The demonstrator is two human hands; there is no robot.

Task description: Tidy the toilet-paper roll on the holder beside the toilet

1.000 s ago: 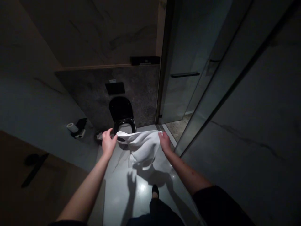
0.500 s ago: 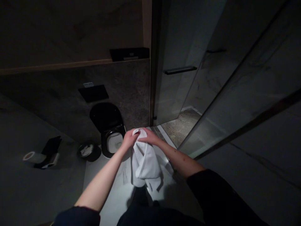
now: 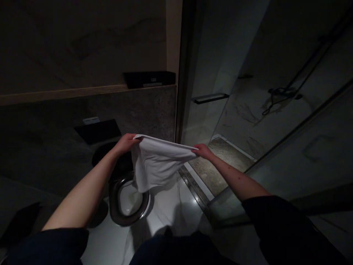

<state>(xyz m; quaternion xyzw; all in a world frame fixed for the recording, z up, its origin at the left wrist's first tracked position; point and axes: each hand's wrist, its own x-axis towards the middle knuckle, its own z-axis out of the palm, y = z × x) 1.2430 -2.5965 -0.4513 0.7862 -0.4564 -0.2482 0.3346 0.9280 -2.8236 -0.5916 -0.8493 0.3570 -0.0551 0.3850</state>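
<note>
Hands now apart vs bunched before: left hand [image 3: 125,141] & right hand [image 3: 202,150] fingers pinch white towel [image 3: 156,162] corners, spread above open toilet [image 3: 129,200], bowl empty.

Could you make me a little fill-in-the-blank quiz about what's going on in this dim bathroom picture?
1. The left hand and the right hand stretch a ____ cloth towel between them.
2. Below the towel stands a dark toilet whose seat is ____.
3. The glass shower door is to the ____ of the toilet.

Missing words: white; down; right
</note>
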